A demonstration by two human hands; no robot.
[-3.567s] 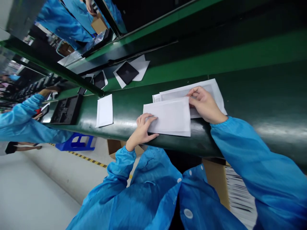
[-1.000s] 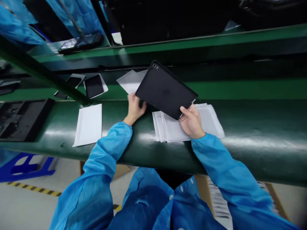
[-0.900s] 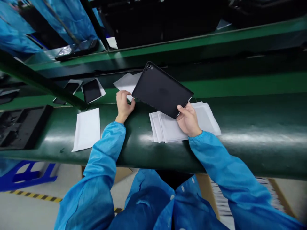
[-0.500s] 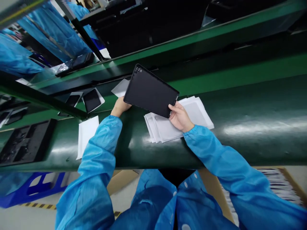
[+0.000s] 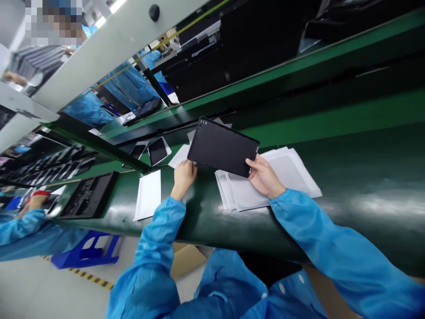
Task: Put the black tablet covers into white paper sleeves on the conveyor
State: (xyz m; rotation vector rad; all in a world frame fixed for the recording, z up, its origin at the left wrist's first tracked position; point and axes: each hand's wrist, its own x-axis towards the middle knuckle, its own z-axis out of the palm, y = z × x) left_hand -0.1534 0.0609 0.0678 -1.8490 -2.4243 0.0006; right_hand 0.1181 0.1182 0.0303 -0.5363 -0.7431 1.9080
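Note:
My right hand [image 5: 265, 178] grips a black tablet [image 5: 224, 147] by its lower right edge, thumb on the flat face. The tablet is tilted, with a small camera opening at its upper left corner. Close to the tablet's lower left corner, my left hand [image 5: 184, 177] is closed, its fingertips on a white sheet [image 5: 179, 156]; the tablet hides part of the sheet. Below and behind my right hand lies a fanned stack of white paper sleeves [image 5: 292, 170] on the green bench [image 5: 199, 212]. More white paper [image 5: 191, 135] shows behind the tablet.
A single white sleeve [image 5: 148, 195] lies left of my left arm. Further left are dark tablets [image 5: 157, 151] on white sheets, a black tray [image 5: 89, 195] and a green post [image 5: 102, 144]. A co-worker's hand [image 5: 37, 201] is at far left, above a blue stool [image 5: 88, 252].
The view has swung left, showing a co-worker's arm. My left hand has drawn back from behind the tablet's corner, and a white sheet now shows at its fingertips. My right hand still holds the tablet.

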